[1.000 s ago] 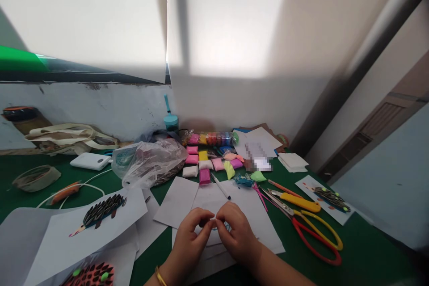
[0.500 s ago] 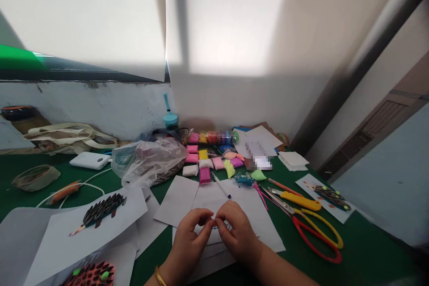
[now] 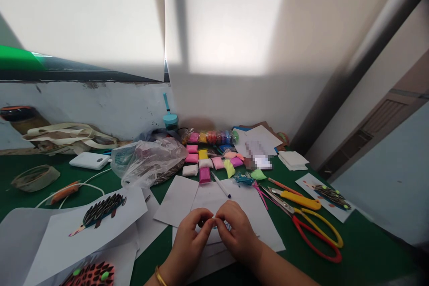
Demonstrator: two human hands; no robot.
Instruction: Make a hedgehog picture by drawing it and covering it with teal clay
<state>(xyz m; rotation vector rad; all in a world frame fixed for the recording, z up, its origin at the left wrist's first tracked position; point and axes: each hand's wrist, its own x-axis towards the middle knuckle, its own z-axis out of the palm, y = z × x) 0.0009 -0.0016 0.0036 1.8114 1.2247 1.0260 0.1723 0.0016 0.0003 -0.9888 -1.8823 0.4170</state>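
Note:
My left hand (image 3: pixel 192 239) and my right hand (image 3: pixel 236 231) meet above a stack of white paper (image 3: pixel 264 228), thumbs and forefingers pinched together. Whatever sits between the fingertips is too small and covered to name. A few blue marks show on the paper just behind the fingers. Beyond my hands lies a white marker (image 3: pixel 220 185) with a dark tip. Several small packets of coloured clay, such as a magenta packet (image 3: pixel 204 175) and a yellow-green packet (image 3: pixel 229 168), are grouped past the paper.
To the right lie red-and-yellow scissors (image 3: pixel 317 232), a yellow utility knife (image 3: pixel 300 200) and a hedgehog card (image 3: pixel 321 196). On the left are a seed-covered hedgehog picture (image 3: pixel 103 210), a clear plastic bag (image 3: pixel 147 161) and a white power bank (image 3: pixel 90 160) with a cable.
Both hands stay in nearly the same place, fingertips still pinched together. Only a very slight shift of the fingers shows; the things on the table have not moved.

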